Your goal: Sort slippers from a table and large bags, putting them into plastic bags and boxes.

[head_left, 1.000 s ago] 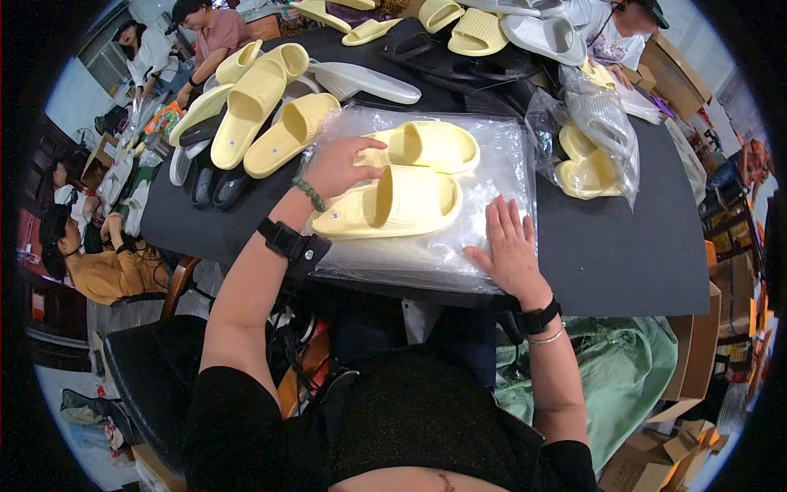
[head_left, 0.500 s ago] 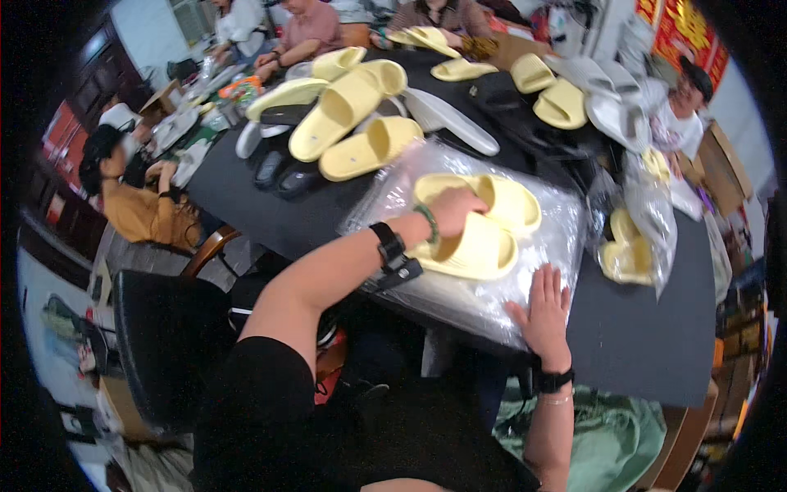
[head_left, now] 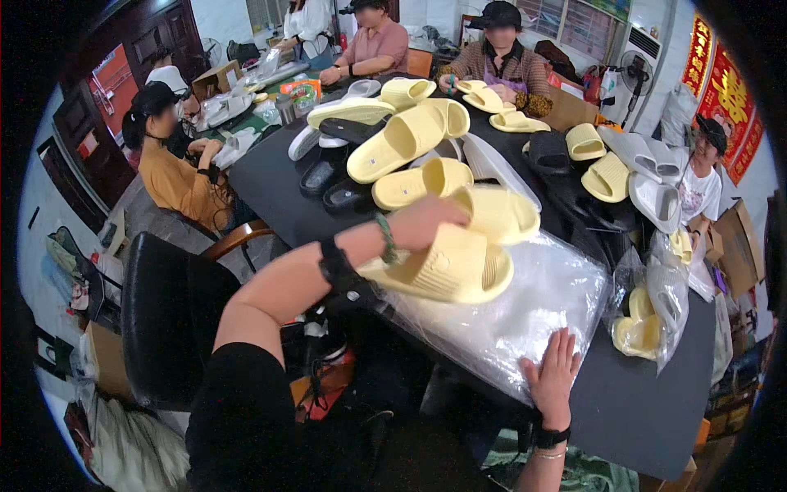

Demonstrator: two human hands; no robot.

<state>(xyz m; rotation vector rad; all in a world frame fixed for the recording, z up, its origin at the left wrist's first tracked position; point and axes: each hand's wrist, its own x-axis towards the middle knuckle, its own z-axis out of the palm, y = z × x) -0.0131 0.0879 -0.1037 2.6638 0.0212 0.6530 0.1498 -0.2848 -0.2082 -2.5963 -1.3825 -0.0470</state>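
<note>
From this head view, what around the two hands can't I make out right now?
- Left hand: fingers hidden behind the upper yellow slide sandal; grip unclear.
- Right hand: whether it pins the clear plastic bag flat is unclear.
- Bagged sandals: count blurred by crinkled plastic.
- Table: near edge hidden by the person's body.

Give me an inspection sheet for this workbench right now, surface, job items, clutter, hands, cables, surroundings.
Surface: black table, crowded.
Job's things: two pale yellow slides on a stack of clear plastic bags.
Clutter: loose yellow, white and black slides; bagged slides.
Grippers: left hand on the yellow slides; right hand flat, fingers spread, on the bags' near edge.
Cables: nothing seen.
Surroundings: black chair, other seated people, cardboard boxes, a fan.
</note>
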